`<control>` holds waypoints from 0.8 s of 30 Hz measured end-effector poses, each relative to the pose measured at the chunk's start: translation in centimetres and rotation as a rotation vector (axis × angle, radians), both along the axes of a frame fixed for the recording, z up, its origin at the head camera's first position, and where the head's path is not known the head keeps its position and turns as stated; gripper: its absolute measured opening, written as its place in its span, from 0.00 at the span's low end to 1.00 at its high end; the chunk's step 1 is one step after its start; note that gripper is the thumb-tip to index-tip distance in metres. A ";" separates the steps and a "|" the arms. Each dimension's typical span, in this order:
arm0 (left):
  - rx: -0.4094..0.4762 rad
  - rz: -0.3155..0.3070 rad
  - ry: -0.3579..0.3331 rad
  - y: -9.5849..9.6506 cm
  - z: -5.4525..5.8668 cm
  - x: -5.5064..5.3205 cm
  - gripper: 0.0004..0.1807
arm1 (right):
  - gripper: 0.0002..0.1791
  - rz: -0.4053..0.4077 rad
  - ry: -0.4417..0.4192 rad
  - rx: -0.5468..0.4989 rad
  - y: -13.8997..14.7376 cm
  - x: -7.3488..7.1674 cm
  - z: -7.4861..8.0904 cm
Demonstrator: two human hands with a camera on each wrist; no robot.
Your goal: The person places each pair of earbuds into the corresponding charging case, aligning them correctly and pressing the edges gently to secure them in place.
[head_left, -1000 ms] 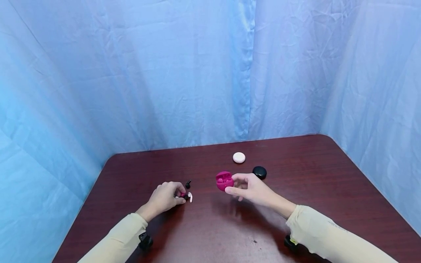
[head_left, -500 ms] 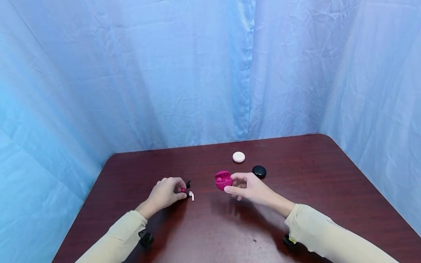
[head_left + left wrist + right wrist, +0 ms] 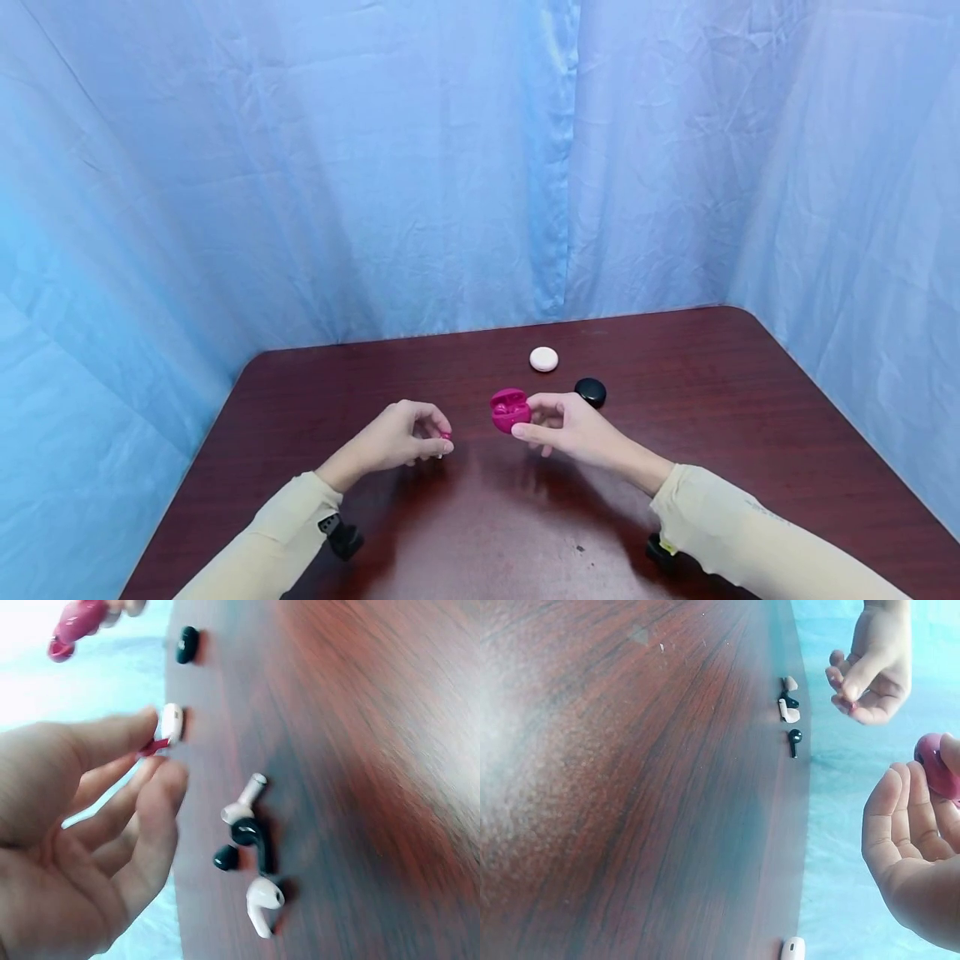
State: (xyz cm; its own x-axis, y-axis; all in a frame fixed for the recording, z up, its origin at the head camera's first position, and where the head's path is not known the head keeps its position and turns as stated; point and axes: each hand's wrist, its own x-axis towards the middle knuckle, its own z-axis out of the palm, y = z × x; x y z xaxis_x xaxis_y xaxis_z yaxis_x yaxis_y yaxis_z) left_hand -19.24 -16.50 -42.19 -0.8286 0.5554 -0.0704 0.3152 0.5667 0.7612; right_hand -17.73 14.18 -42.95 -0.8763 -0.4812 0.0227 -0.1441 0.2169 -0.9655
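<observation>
- Left hand (image 3: 402,435) has moved right, pinching a small magenta earbud (image 3: 446,436).
- Right hand (image 3: 576,427) grips an open, rounded magenta case (image 3: 510,417).
- Round white case (image 3: 543,359) lies farther back.

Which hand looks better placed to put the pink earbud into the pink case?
Probably the left hand: it already pinches the pink earbud beside the open pink case, which occupies the right hand.

The lidded case (image 3: 512,419) is showing magenta, and the small earbud (image 3: 155,747) is echoing it. The pale case (image 3: 543,359) is looking white, the dark case (image 3: 591,392) glossy black; white earbuds (image 3: 264,896) and black earbuds (image 3: 226,858) are contrasting. The worktop (image 3: 480,533) is displaying dark grain on reddish brown, the curtain (image 3: 420,167) light blue, the sleeves (image 3: 750,533) cream.
</observation>
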 end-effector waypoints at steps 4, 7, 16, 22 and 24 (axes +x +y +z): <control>-0.011 -0.108 -0.184 0.4 0.7 0.1 0.07 | 0.17 0.011 -0.004 0.003 0.0 0.0 0.1; -0.018 -0.169 -0.283 0.7 1.2 0.3 0.07 | 0.15 0.031 -0.013 0.003 0.0 -0.1 0.1; 0.101 -0.217 -0.312 2.0 1.7 0.4 0.15 | 0.17 0.063 -0.113 -0.012 -0.1 -0.5 0.7; 0.167 -0.206 -0.334 2.8 1.8 0.4 0.10 | 0.19 0.080 -0.232 0.011 0.4 -0.8 1.4; 0.182 -0.206 -0.333 3.1 1.9 0.5 0.10 | 0.20 0.085 -0.262 0.027 0.5 -0.9 1.6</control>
State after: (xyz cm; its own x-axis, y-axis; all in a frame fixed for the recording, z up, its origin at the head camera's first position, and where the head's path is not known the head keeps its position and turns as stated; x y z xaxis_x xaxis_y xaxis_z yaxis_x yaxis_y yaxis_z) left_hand -18.79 -13.41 -40.31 -0.6474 0.7352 -0.2008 0.1282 0.3648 0.9222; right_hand -18.65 14.72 -41.37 -0.8068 -0.5510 -0.2132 0.0912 0.2404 -0.9664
